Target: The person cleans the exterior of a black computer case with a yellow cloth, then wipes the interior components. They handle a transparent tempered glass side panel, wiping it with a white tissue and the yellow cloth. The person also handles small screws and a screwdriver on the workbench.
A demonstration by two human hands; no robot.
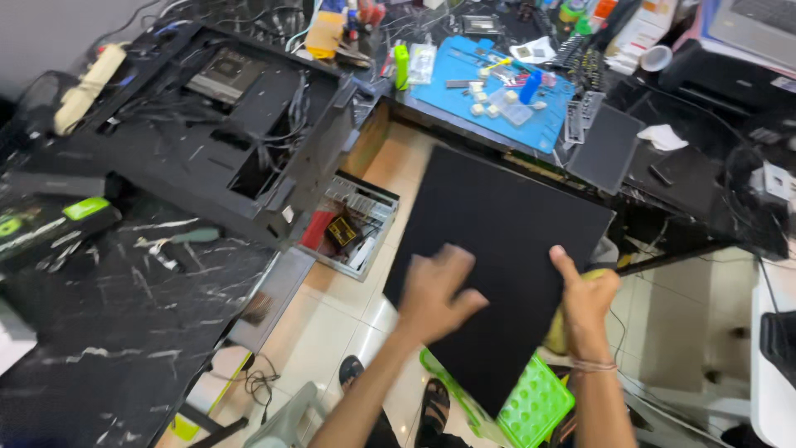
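A large flat black panel (497, 241) is tilted in front of me, above the tiled floor. My left hand (435, 290) lies spread and flat on its face near the lower middle. My right hand (587, 299) grips the panel's right edge, thumb up on the front. An open black computer case (240, 124) lies on its side on the dark marbled table (116, 332) at the left, with cables and a metal plate inside.
A blue work mat (497, 99) with small parts and tools covers the bench at the back. A grey drive cage (352, 228) sits on the floor. A green plastic tray (531, 406) is below the panel. My sandalled feet (431, 411) are at the bottom.
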